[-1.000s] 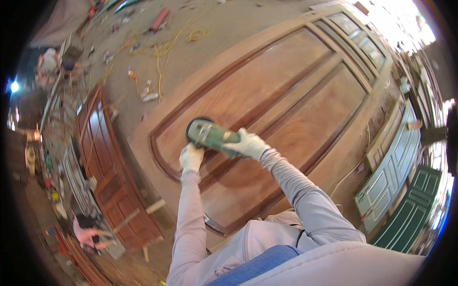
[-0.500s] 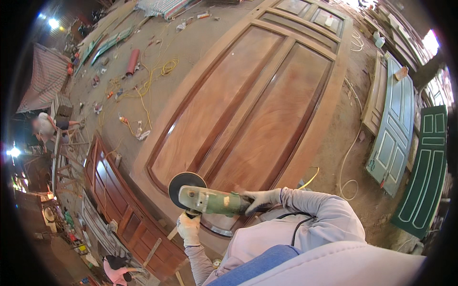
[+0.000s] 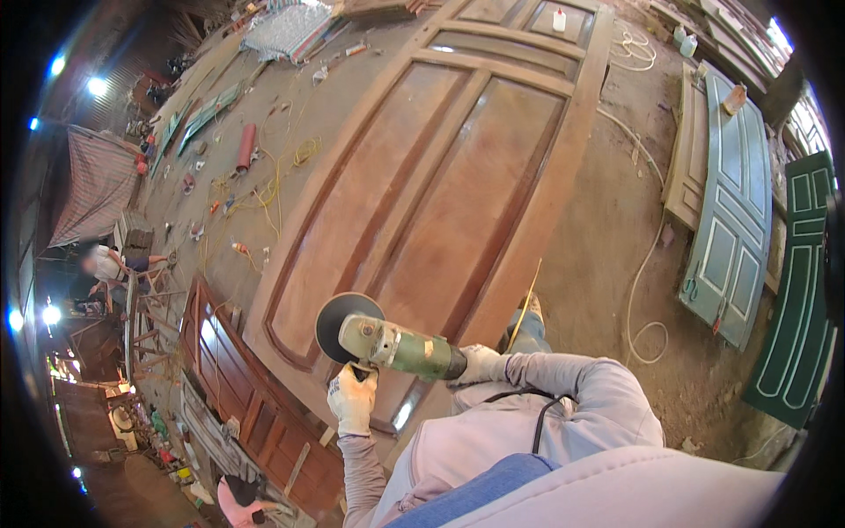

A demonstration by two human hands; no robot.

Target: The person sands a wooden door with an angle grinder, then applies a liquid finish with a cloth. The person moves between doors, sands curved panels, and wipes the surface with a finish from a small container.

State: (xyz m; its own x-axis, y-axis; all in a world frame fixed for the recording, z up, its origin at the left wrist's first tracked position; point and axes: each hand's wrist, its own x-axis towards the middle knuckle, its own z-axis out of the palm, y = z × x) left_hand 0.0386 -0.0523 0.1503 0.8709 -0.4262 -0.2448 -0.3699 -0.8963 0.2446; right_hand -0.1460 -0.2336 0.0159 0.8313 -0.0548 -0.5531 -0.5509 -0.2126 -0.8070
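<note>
A green angle grinder (image 3: pixel 405 352) with a dark round disc (image 3: pixel 339 324) hangs over the near end of a large brown panelled wooden door (image 3: pixel 475 185). My left hand (image 3: pixel 354 400), in a pale glove, is closed near the grinder's head, where a side handle is mostly hidden by the fingers. At the rear end of the tool's body, my right hand (image 3: pixel 481 363), gloved too, wraps round the casing. The disc overlaps the door's lower panel in this view; whether it touches the wood I cannot tell.
Green and grey-blue doors (image 3: pixel 726 211) lean at the right beside a pale hose (image 3: pixel 647 264). Left lie a reddish door (image 3: pixel 255 396), yellow cords (image 3: pixel 264 198) and a red cylinder (image 3: pixel 247 147). Two other people work at the far left and lower left. A white bottle (image 3: pixel 559 19) stands on the door's far end.
My view has shifted, and the door now appears further left. Both hands still hold the grinder, whose body now slopes more down toward the right. My leg now shows beside the door.
</note>
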